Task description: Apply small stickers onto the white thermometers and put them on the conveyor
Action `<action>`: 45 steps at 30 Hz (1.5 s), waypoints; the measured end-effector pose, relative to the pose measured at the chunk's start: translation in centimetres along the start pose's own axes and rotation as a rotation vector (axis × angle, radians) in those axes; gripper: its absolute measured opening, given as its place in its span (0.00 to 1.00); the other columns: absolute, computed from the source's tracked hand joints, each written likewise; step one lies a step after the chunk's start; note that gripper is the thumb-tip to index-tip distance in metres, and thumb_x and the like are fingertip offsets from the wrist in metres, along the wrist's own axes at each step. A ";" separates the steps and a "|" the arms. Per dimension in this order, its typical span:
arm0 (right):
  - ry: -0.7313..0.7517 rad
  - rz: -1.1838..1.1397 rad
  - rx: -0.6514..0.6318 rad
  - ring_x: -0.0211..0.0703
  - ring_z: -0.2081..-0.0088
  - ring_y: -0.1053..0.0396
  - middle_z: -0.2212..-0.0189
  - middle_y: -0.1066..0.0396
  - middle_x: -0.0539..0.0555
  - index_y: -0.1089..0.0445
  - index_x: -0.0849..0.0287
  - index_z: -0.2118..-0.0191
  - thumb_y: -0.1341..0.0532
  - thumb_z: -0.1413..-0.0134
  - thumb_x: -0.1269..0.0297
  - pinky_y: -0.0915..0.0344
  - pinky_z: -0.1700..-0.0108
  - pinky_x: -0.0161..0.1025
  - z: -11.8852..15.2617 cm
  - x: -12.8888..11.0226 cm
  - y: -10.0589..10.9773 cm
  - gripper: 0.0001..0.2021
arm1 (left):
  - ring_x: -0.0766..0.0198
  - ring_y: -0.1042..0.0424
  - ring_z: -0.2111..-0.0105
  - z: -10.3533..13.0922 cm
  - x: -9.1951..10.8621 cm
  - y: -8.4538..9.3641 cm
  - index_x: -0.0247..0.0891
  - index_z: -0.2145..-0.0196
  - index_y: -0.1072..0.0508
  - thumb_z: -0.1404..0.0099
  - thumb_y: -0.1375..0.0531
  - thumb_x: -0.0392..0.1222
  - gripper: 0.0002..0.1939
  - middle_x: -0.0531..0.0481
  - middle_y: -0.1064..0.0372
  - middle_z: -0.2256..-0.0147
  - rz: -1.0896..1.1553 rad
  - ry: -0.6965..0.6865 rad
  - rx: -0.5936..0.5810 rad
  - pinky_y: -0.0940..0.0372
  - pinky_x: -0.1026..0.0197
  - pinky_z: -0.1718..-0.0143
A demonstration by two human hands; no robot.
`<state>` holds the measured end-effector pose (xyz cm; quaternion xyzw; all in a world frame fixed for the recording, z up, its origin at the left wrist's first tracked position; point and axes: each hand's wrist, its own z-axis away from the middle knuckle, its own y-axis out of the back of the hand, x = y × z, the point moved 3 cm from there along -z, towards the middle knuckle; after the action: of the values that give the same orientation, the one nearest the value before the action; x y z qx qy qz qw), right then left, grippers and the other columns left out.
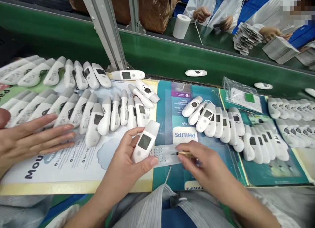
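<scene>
My left hand [133,159] is closed around a white handheld thermometer [145,142], tilted, with its grey cap up and its dark screen and round button facing me. Between the thumb and fingers of my right hand [206,162] is a pair of slim tweezers [185,153]; their dark tip lies over a translucent sheet [169,160] with rows of small round dots. The sheet rests on the table between my hands, partly hidden by both. Just right of it, beyond my fingers, a fanned row of thermometers [209,123] lies on the teal cardboard.
Another person's open hand [36,139] reaches in from the left, near rows of thermometers [71,106]. A metal post [105,27] rises behind. On the green conveyor belt [159,57] lies a thermometer [196,73]. A clear bag [242,95] sits at back right. Co-workers' hands [201,14] are beyond.
</scene>
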<state>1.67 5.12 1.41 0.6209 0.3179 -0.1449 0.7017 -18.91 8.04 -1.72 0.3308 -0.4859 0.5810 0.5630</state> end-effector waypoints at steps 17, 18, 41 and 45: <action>-0.042 0.303 0.103 0.43 0.67 0.28 0.68 0.27 0.51 0.24 0.55 0.65 0.38 0.38 0.69 0.36 0.63 0.40 -0.1 0.0 -3.3 0.06 | 0.59 0.24 0.65 -1.0 -2.9 -0.7 0.39 0.49 0.33 0.29 0.45 0.57 0.21 0.48 0.25 0.62 -0.089 -0.011 -0.123 0.29 0.55 0.59; -0.038 0.310 0.109 0.44 0.67 0.28 0.68 0.27 0.51 0.24 0.55 0.66 0.37 0.39 0.69 0.36 0.64 0.40 -0.1 -0.1 -3.4 0.05 | 0.59 0.23 0.64 -1.0 -3.0 -0.8 0.39 0.49 0.34 0.29 0.45 0.57 0.21 0.48 0.24 0.61 -0.075 -0.014 -0.121 0.28 0.55 0.59; 0.191 0.039 0.162 0.40 0.67 0.29 0.65 0.29 0.55 0.24 0.56 0.64 0.38 0.41 0.72 0.34 0.74 0.32 -2.0 -4.1 1.6 0.06 | 0.57 0.25 0.61 0.6 0.0 -2.4 0.40 0.46 0.27 0.36 0.46 0.35 0.21 0.49 0.23 0.55 -0.537 -0.209 -0.323 0.33 0.58 0.60; 0.164 0.012 0.107 0.40 0.67 0.28 0.65 0.28 0.55 0.23 0.55 0.64 0.38 0.40 0.72 0.37 0.77 0.31 -2.2 -3.7 1.4 0.06 | 0.53 0.25 0.55 0.6 -0.1 -2.1 0.38 0.45 0.26 0.36 0.46 0.36 0.23 0.47 0.23 0.50 -0.525 -0.208 -0.293 0.32 0.55 0.53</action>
<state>-0.89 6.75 4.78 0.6693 0.3625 -0.1061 0.6398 -16.92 7.26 -1.25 0.4176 -0.5175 0.3027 0.6828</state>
